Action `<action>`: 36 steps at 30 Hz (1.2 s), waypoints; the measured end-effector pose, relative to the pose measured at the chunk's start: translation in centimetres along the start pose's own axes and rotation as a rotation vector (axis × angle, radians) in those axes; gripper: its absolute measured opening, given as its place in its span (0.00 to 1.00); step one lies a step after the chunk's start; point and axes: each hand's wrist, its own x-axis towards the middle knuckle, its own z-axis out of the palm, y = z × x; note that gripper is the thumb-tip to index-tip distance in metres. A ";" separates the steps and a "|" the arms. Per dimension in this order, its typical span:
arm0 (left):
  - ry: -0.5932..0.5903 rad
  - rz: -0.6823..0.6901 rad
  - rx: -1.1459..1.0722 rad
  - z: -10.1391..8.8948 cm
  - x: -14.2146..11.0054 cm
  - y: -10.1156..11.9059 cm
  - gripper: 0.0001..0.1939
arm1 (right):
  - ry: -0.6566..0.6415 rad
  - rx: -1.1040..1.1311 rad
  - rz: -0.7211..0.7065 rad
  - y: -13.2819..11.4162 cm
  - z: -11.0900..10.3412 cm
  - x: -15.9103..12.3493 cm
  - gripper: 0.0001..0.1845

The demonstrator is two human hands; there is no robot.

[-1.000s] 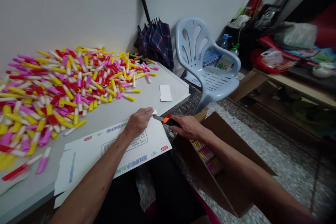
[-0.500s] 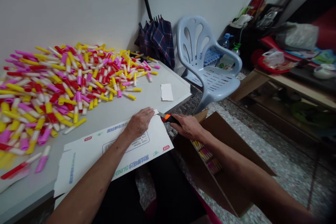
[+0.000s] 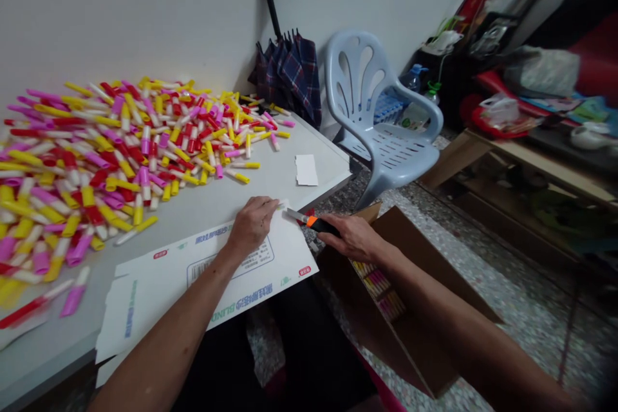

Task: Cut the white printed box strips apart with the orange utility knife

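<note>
A flat white cardboard sheet [image 3: 159, 283] with blue and green print lies along the table's front edge, partly overhanging my lap. My left hand [image 3: 253, 222] is closed on its far edge, fingertips pressed together near the upper right corner. My right hand [image 3: 355, 235] grips a utility knife [image 3: 319, 225] with a black and orange handle. Its blade points left, over that corner, close to my left fingertips; whether it touches the cardboard I cannot tell. A small white card [image 3: 306, 170] lies flat farther back.
A big heap of yellow, red, pink and white tubes [image 3: 145, 141] covers the table's left and back. Below my right forearm stands an open brown carton [image 3: 434, 257] holding similar tubes. Beyond are a plaid umbrella [image 3: 292, 74], a blue-grey plastic chair [image 3: 386, 148] and a cluttered wooden shelf [image 3: 531, 161].
My right hand has shifted slightly right and down with the knife, whose blade shows more fully over the cardboard corner. My left hand has moved slightly left.
</note>
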 end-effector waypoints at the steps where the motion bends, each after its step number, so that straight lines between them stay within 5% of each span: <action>1: -0.003 0.003 -0.001 0.0 0.0 0.0 0.13 | -0.018 -0.018 0.003 -0.3 0.0 0.3 0.23; 10: -0.060 0.061 0.058 0.1 -0.2 -0.1 0.13 | -0.039 -0.113 0.152 -3.1 0.8 3.4 0.21; 14: -0.079 0.062 0.090 0.0 -0.3 -0.1 0.13 | 0.001 -0.112 0.160 -2.8 1.4 2.8 0.21; 17: -0.087 0.045 0.085 0.1 -0.4 -0.2 0.12 | 0.103 -0.087 0.363 -1.3 1.1 0.9 0.22; 19: -0.084 0.035 0.071 0.1 -0.4 -0.3 0.12 | 0.201 0.004 0.492 -0.1 0.2 -0.9 0.24; 24: 0.183 -0.132 0.001 -0.1 -0.1 -0.2 0.12 | 0.366 0.331 0.295 0.7 -1.3 -4.0 0.27; 28: 0.316 -0.190 0.017 -0.4 0.3 0.2 0.14 | 0.381 0.759 0.322 -0.1 0.0 -3.1 0.21; 32: 0.330 -0.161 0.087 -0.7 0.3 0.4 0.14 | 0.396 1.225 0.259 -1.0 2.2 -1.6 0.19; 36: 0.268 -0.084 0.064 -1.5 0.3 1.9 0.13 | 0.437 1.268 0.264 -2.0 3.5 -0.7 0.22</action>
